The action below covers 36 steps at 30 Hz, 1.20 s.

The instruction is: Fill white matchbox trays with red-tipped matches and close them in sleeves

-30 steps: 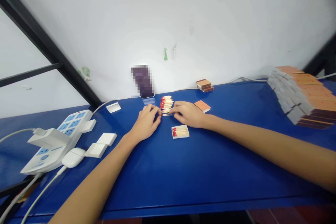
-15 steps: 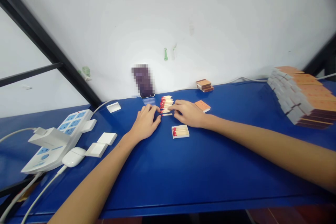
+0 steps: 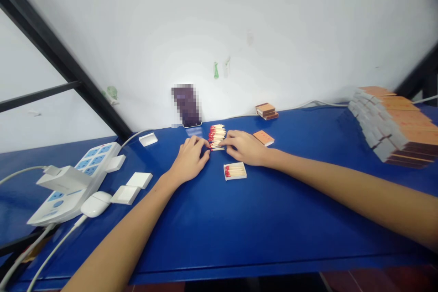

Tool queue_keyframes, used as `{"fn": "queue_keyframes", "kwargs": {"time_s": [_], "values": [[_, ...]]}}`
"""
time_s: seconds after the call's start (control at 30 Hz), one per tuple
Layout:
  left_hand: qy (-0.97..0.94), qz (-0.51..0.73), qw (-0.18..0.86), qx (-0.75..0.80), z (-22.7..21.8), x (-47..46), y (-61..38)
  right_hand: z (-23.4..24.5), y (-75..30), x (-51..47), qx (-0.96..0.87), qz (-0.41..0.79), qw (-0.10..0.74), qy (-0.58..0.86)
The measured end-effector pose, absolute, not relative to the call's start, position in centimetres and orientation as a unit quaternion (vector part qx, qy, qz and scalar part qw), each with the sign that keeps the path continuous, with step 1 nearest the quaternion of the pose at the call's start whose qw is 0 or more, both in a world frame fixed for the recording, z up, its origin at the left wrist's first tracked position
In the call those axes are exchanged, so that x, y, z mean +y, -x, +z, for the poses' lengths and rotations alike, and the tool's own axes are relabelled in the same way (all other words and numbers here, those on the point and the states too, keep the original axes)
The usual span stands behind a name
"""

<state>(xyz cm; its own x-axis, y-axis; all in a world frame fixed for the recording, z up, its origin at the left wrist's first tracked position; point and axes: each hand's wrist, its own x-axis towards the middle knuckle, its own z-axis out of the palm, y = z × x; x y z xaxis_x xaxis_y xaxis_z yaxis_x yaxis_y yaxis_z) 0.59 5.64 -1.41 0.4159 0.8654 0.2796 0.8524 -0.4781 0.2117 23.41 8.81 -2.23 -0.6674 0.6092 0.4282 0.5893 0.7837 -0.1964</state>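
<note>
A pile of red-headed matches (image 3: 216, 133) lies on the blue table between my hands, their heads pointing left. My left hand (image 3: 191, 159) rests at the red-head end, index fingertip against the lowest matches, with its thumb spread apart below. From the other side, my right hand (image 3: 245, 147) reaches in; its index fingertip touches the bare stick ends, and the thumb sits apart beneath. Neither hand lifts anything. Nearer to me stands a white matchbox tray (image 3: 236, 177) with several matches in it. An orange matchbox cover (image 3: 263, 138) lies just beyond my right hand.
White trays (image 3: 139, 179) and another tray (image 3: 148, 140) lie to the left, beside a power strip (image 3: 99, 157) with cables and a white case (image 3: 96, 204). A phone (image 3: 187, 106) leans on the wall. Matchboxes (image 3: 267, 110) sit behind; a large matchbox stack (image 3: 397, 123) stands right.
The single match that lay slightly apart at the near end is now closer against the pile. My fingers have shifted only slightly.
</note>
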Motion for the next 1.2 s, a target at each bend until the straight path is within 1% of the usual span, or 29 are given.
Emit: {"fn": "queue_keyframes", "kwargs": {"time_s": [0.7, 1.0, 1.2], "values": [[-0.855, 0.189, 0.026, 0.483, -1.18, 5.44, -0.72, -2.14, -23.38, 8.70, -0.913, 0.023, 0.237, 0.332], [-0.832, 0.243, 0.037, 0.496, -1.23, 5.87, -0.74, -2.08, -23.32, 8.65, -0.908, 0.016, 0.233, 0.347], [-0.842, 0.248, 0.032, 0.479, -1.06, 5.73, -1.06, -2.03, -23.34, 8.61, -0.909, 0.021, 0.229, 0.348]]}}
